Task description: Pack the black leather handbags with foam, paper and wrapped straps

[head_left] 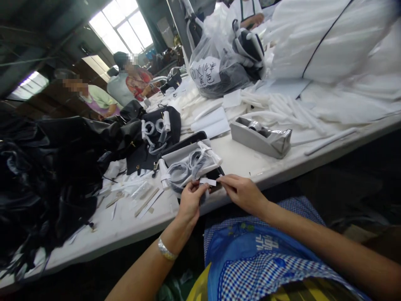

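Observation:
A black bag (pixel 216 172) lies at the table's front edge, topped by white padding and a strap coiled in clear wrap (pixel 184 170). At its near side, my left hand (pixel 190 200) pinches a small white strip (pixel 208 182) between thumb and fingers. My right hand (pixel 243 192) is just right of the strip, its thumb and fingertips pressed together at the bag's edge. What those fingertips hold is too small to make out. A little metal shows under the strip, partly hidden by my left thumb.
A grey tape dispenser (pixel 261 140) stands to the right. Another black bag with wrapped straps (pixel 159 125) lies behind; black bags (pixel 46 167) pile at left. Paper scraps (pixel 147 202), white foam rolls (pixel 282 108) and a filled plastic sack (pixel 216 62) are about. Several people work farther back.

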`<state>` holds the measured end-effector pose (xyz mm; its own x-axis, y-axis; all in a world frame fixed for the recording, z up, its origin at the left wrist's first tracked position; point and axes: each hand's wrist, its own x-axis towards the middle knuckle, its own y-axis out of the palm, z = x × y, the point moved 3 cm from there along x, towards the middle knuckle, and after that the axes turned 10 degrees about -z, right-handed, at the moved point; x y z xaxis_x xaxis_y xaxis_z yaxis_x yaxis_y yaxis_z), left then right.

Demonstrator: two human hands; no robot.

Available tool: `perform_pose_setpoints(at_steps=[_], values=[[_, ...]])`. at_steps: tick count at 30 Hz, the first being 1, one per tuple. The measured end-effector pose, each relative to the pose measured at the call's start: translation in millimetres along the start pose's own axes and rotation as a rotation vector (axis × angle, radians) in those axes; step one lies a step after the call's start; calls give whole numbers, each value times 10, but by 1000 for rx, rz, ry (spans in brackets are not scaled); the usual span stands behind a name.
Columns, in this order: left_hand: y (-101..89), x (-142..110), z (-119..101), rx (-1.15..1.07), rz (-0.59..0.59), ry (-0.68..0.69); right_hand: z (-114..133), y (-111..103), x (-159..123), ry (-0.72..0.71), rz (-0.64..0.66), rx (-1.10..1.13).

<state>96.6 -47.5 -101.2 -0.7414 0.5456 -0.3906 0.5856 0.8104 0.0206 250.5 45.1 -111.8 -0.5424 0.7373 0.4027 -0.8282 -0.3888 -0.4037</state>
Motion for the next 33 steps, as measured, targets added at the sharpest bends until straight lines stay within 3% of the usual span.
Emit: perform_pose_setpoints(at_steps=[2,4,7,10,13,19,25,33], values=[[6,-9,17,10,-4,6,-39,124,-177,396,29,309],[0,-22,14,30,-8,10,-53,278,-278,699,86,609],[-10,-38,-2,64,-24,18,-46,445,-258,917,68,939],[-8,-53,-12,88,-37,15,-54,527,-192,1010,10,1076],[6,-68,-23,102,-29,-4,-78,563,-180,1060,-2,1060],[28,-68,-117,137,89,-110,-113,564,-198,1057,-20,991],[14,-32,-220,161,175,-259,-113,538,-221,1172,17,1058],[-9,-13,-204,118,132,-277,-104,484,-243,1273,34,1110]])
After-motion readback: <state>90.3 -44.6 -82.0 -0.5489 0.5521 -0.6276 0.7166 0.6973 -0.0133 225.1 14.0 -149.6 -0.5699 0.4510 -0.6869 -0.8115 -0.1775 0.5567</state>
